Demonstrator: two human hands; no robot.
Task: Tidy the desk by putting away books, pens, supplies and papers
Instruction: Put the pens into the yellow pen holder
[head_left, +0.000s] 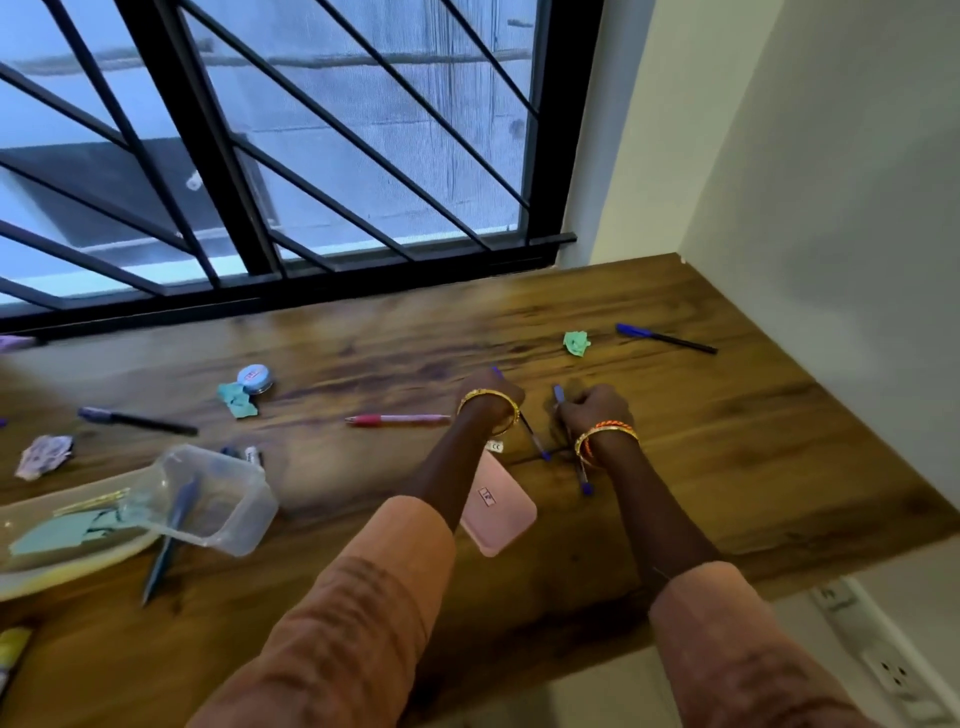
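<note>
At the far left edge a crumpled paper (44, 456) is seen on the wooden desk (727, 467), with a pale tray (31, 577) just near of it and a clear plastic box (218, 499) tipped at the tray's right end, one blue pen (171, 535) leaning out of it. Farther back, a black pen with a purple cap (136, 421) is laid left to right, and a green paper scrap (238, 401) is touching a small round tin (254, 378). Moving right, a pink pen (397, 420) is stretched left to right, its right end just beside the left hand (493, 402).

That left hand is curled round a blue pen (532, 436) whose long axis runs from far-left to near-right, the tip emerging past the wrist. A pink case (498, 512) is partly hidden under the left forearm. The right hand (592, 410) is closed on a second blue pen (582, 475), held nearly near-to-far, its cap poking out beyond the knuckles.

Still unclaimed at the far right are a green paper ball (577, 343) and a blue-capped pen (667, 339) lying left to right; both are beyond the right hand, which is judged the nearer for them. The box, where pens seem to be collected, is well off to the left.
</note>
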